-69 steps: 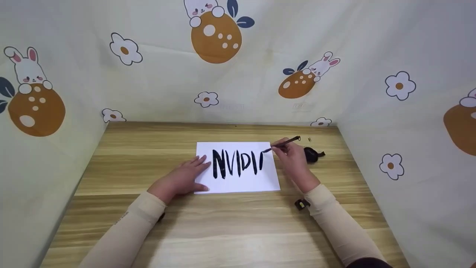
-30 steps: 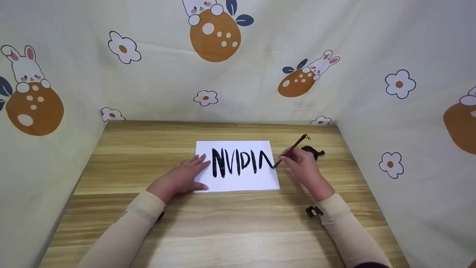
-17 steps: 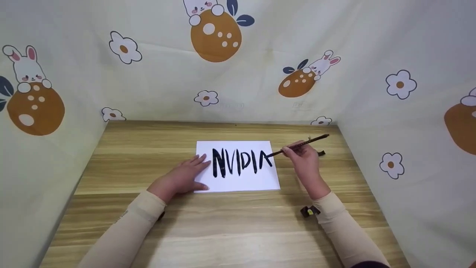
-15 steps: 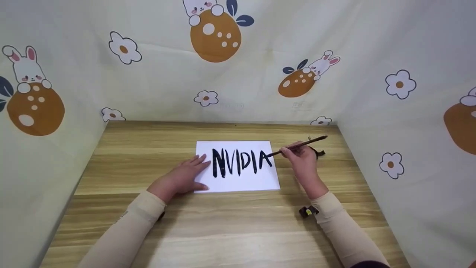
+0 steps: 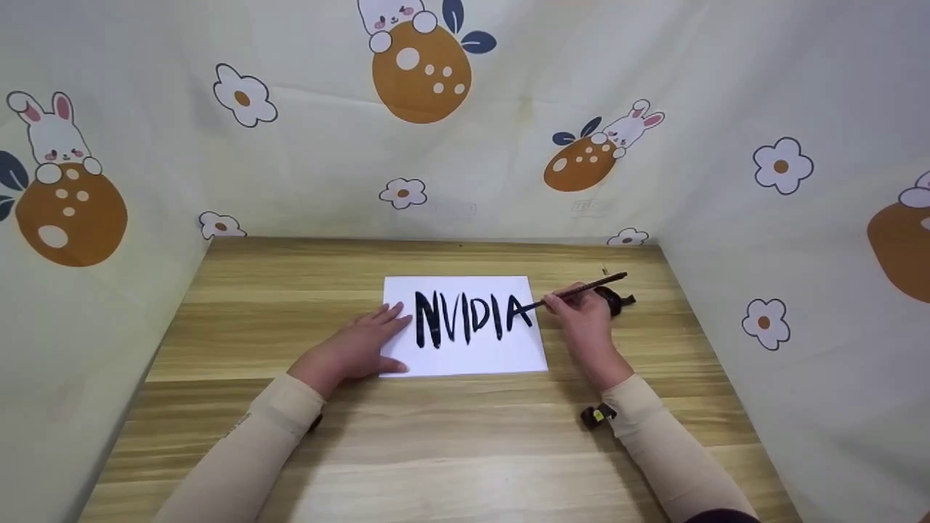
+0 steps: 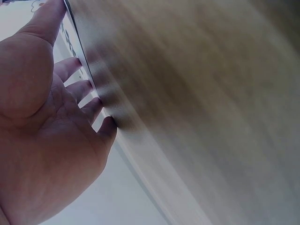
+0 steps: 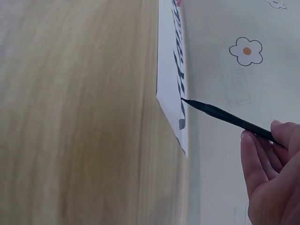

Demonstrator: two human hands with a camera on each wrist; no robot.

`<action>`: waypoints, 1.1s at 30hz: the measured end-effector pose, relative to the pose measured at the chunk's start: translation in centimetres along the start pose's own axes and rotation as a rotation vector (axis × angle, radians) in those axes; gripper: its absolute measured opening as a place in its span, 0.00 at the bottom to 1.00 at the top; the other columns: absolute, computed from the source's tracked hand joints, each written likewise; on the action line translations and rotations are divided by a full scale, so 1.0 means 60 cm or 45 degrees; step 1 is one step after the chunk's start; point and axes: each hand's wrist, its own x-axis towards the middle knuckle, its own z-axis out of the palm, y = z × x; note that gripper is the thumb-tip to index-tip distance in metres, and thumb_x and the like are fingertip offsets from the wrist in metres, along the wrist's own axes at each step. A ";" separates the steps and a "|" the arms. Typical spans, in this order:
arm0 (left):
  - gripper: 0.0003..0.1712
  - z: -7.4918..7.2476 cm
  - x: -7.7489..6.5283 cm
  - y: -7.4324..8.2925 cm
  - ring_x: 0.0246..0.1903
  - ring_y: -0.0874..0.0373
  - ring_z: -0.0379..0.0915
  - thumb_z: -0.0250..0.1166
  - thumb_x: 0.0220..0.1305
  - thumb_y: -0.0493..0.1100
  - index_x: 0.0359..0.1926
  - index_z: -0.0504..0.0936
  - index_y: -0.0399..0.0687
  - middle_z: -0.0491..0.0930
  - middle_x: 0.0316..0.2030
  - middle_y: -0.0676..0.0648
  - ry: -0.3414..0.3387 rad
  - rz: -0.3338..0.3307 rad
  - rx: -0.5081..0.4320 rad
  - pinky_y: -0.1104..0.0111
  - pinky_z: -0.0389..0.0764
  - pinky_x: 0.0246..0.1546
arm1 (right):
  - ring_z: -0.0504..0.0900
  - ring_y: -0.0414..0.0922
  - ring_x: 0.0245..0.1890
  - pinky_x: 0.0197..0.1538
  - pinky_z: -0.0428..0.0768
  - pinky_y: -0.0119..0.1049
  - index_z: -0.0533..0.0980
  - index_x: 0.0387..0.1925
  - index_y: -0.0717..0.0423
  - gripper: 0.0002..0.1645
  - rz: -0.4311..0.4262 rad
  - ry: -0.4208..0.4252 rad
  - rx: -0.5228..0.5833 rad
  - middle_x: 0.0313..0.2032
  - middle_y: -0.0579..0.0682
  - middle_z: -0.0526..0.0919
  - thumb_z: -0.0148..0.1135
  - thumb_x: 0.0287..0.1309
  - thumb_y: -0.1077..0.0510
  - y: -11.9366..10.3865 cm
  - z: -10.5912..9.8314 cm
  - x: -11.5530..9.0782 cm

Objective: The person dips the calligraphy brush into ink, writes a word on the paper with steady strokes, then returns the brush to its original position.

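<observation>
A white sheet of paper (image 5: 465, 361) lies on the wooden table, with "NVIDIA" lettered on it in thick black strokes. My left hand (image 5: 356, 345) rests on the sheet's left edge, fingers spread and straight; the left wrist view shows its fingertips (image 6: 77, 89) along that edge. My right hand (image 5: 585, 323) pinches a dark calligraphy brush (image 5: 588, 285) between thumb and fingers, just right of the sheet. The brush slants, its handle pointing up to the right. In the right wrist view the brush tip touches the last letter on the paper (image 7: 168, 75).
Partly behind my right hand sits a round black object (image 5: 616, 301) with a short stub, perhaps an ink container. Bare wooden tabletop (image 5: 450, 450) spreads around the sheet. Patterned cloth walls (image 5: 320, 145) with rabbits and flowers enclose the table at the back and both sides.
The right hand has drawn the last A: its right leg downward, then the crossbar, along which the brush tip has moved left. The left hand stays in place on the sheet.
</observation>
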 end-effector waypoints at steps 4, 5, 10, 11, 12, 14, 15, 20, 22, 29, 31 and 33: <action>0.56 0.001 0.000 -0.001 0.87 0.34 0.41 0.72 0.73 0.66 0.88 0.59 0.46 0.47 0.89 0.40 -0.001 0.003 -0.003 0.30 0.48 0.81 | 0.91 0.63 0.48 0.59 0.89 0.54 0.85 0.43 0.68 0.08 -0.021 -0.007 -0.039 0.42 0.64 0.90 0.76 0.67 0.67 0.000 -0.003 -0.001; 0.56 0.001 -0.001 0.000 0.87 0.34 0.41 0.72 0.73 0.66 0.88 0.59 0.46 0.46 0.89 0.40 0.000 0.004 -0.002 0.31 0.48 0.82 | 0.90 0.65 0.50 0.60 0.88 0.56 0.84 0.43 0.68 0.08 -0.023 -0.012 -0.048 0.43 0.64 0.90 0.76 0.68 0.67 0.000 -0.004 -0.002; 0.56 0.001 -0.002 0.000 0.87 0.34 0.41 0.72 0.72 0.66 0.88 0.60 0.46 0.47 0.89 0.39 0.003 0.009 -0.004 0.31 0.48 0.82 | 0.87 0.72 0.54 0.61 0.86 0.60 0.84 0.44 0.66 0.08 -0.034 -0.031 -0.114 0.44 0.63 0.90 0.76 0.69 0.65 -0.002 -0.011 -0.004; 0.56 0.001 -0.002 0.000 0.87 0.34 0.41 0.72 0.72 0.66 0.88 0.60 0.46 0.47 0.89 0.40 0.002 0.009 -0.005 0.31 0.48 0.82 | 0.86 0.72 0.54 0.61 0.86 0.60 0.85 0.44 0.65 0.08 -0.038 -0.032 -0.134 0.44 0.63 0.91 0.76 0.69 0.64 -0.003 -0.012 -0.004; 0.56 0.001 -0.002 0.000 0.87 0.34 0.41 0.72 0.72 0.66 0.88 0.60 0.46 0.47 0.89 0.40 0.000 0.008 -0.004 0.31 0.48 0.82 | 0.86 0.72 0.54 0.61 0.86 0.60 0.85 0.44 0.64 0.08 -0.042 -0.031 -0.155 0.44 0.62 0.91 0.76 0.69 0.63 -0.003 -0.013 -0.004; 0.56 0.000 -0.002 0.000 0.87 0.34 0.41 0.72 0.73 0.66 0.88 0.59 0.46 0.47 0.89 0.39 -0.001 0.010 0.000 0.31 0.48 0.82 | 0.86 0.73 0.54 0.59 0.87 0.60 0.85 0.44 0.63 0.09 -0.056 -0.026 -0.203 0.44 0.61 0.91 0.77 0.69 0.62 -0.004 -0.015 -0.004; 0.56 0.000 -0.002 0.000 0.87 0.34 0.41 0.72 0.73 0.66 0.88 0.59 0.46 0.47 0.89 0.39 -0.001 0.010 0.002 0.31 0.48 0.82 | 0.86 0.73 0.53 0.57 0.88 0.59 0.85 0.44 0.62 0.08 -0.065 -0.020 -0.226 0.44 0.60 0.91 0.77 0.69 0.62 -0.005 -0.016 -0.005; 0.55 -0.002 -0.004 0.001 0.86 0.33 0.42 0.73 0.73 0.64 0.88 0.60 0.44 0.48 0.88 0.38 0.010 0.025 0.006 0.30 0.50 0.81 | 0.89 0.64 0.46 0.50 0.91 0.46 0.86 0.42 0.63 0.10 -0.111 0.022 -0.278 0.41 0.59 0.91 0.79 0.68 0.60 -0.007 -0.021 -0.005; 0.55 -0.003 -0.004 0.001 0.86 0.32 0.43 0.73 0.73 0.64 0.87 0.61 0.43 0.49 0.88 0.37 0.016 0.032 0.002 0.29 0.51 0.80 | 0.89 0.60 0.44 0.48 0.90 0.43 0.86 0.41 0.62 0.10 -0.122 0.035 -0.301 0.40 0.59 0.90 0.79 0.68 0.59 -0.010 -0.025 -0.005; 0.55 -0.003 -0.002 0.001 0.86 0.32 0.41 0.71 0.74 0.65 0.88 0.59 0.44 0.48 0.88 0.37 0.003 0.027 0.010 0.31 0.49 0.81 | 0.90 0.59 0.45 0.47 0.89 0.37 0.86 0.42 0.63 0.10 -0.155 0.078 -0.310 0.41 0.59 0.91 0.78 0.70 0.59 -0.022 -0.041 -0.003; 0.55 -0.002 -0.002 0.001 0.86 0.32 0.40 0.71 0.74 0.65 0.88 0.59 0.44 0.47 0.88 0.37 0.001 0.027 0.012 0.31 0.48 0.82 | 0.90 0.55 0.44 0.47 0.89 0.34 0.86 0.43 0.64 0.12 -0.158 0.094 -0.303 0.41 0.59 0.90 0.79 0.69 0.58 -0.024 -0.046 -0.002; 0.55 -0.002 -0.001 0.001 0.86 0.32 0.41 0.71 0.74 0.65 0.88 0.59 0.44 0.47 0.88 0.37 0.004 0.029 0.012 0.31 0.48 0.82 | 0.89 0.51 0.43 0.47 0.88 0.33 0.86 0.43 0.65 0.14 -0.156 0.105 -0.288 0.41 0.60 0.90 0.79 0.69 0.57 -0.026 -0.051 -0.001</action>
